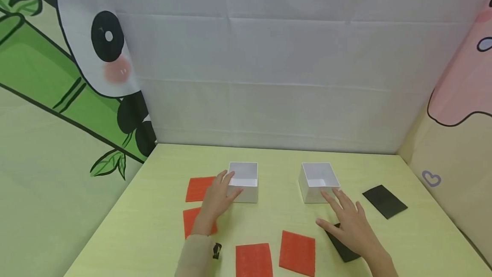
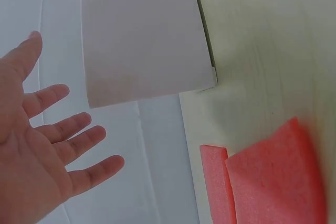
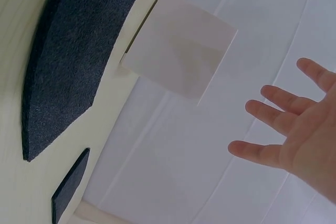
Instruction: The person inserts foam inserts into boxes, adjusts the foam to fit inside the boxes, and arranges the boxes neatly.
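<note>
While the left hand [image 1: 217, 200], spread and empty, is hovering near the left box [image 1: 247, 195] and the right hand [image 1: 349, 223] — likewise — near the right box [image 1: 312, 195], both boxes standing on the table [image 1: 134, 230], a careless fingertip sweep is plausibly risking shoving one askew.

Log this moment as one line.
left hand: empty, near left white box; right hand: empty, near right white box; red pieces: four, on table; black pieces: two, on table
</note>
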### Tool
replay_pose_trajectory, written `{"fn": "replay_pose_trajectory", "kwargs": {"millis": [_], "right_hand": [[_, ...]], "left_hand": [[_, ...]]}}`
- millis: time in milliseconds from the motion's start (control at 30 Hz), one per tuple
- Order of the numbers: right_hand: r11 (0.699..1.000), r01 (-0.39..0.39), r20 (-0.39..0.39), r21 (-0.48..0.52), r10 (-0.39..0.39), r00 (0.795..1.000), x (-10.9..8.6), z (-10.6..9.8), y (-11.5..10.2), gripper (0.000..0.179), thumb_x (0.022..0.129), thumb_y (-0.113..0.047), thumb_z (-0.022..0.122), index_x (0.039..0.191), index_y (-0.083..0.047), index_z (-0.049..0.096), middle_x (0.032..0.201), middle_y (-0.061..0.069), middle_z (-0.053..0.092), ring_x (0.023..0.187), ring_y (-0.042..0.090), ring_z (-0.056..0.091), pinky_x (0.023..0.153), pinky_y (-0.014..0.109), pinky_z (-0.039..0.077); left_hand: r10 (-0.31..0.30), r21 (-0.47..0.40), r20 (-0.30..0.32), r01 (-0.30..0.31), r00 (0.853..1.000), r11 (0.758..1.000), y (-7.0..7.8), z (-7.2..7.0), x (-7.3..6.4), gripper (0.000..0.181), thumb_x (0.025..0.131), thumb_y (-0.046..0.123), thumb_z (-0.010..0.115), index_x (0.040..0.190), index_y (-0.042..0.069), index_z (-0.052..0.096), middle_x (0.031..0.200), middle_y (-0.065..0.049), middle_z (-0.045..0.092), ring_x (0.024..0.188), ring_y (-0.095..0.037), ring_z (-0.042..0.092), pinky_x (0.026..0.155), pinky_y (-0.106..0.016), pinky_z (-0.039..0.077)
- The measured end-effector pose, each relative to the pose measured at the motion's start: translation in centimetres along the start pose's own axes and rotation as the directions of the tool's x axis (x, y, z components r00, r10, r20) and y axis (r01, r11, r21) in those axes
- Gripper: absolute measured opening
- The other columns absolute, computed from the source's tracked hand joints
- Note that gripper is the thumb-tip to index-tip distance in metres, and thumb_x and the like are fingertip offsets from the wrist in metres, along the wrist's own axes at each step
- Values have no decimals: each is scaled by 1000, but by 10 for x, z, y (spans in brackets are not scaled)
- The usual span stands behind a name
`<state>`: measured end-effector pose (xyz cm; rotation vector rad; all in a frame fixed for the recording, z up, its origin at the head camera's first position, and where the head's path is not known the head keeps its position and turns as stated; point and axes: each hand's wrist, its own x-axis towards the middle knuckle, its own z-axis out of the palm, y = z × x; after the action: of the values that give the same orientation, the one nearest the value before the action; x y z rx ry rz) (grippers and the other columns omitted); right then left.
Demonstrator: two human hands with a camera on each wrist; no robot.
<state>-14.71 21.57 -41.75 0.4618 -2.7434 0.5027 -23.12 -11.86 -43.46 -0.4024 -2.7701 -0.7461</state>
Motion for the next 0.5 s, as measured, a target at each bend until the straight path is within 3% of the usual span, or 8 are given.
{"fn": "replay_pose_trajectory", "kwargs": {"millis": [200,500], "right_hand": [[1000,5,3,23,-5,1000,0,0,1,67,79,-45,62,133,-11,41,132,21,37,117,40,36,87,66,19],[1000,1,13,29,-1,1000,-2,0,3,65,80,-43,62,132,-10,43,129,21,41,110,39,45,86,66,20]], "left_hand": [[-69,-23,24,69,997,997,-8,1,7,54,87,35,57,130,4,45,131,-20,40,118,-35,38,90,-50,36],[-67,-56,50,70,996,996,-16,4,13,50,86,29,59,128,3,47,125,-17,48,115,-33,42,92,-46,36]]}}
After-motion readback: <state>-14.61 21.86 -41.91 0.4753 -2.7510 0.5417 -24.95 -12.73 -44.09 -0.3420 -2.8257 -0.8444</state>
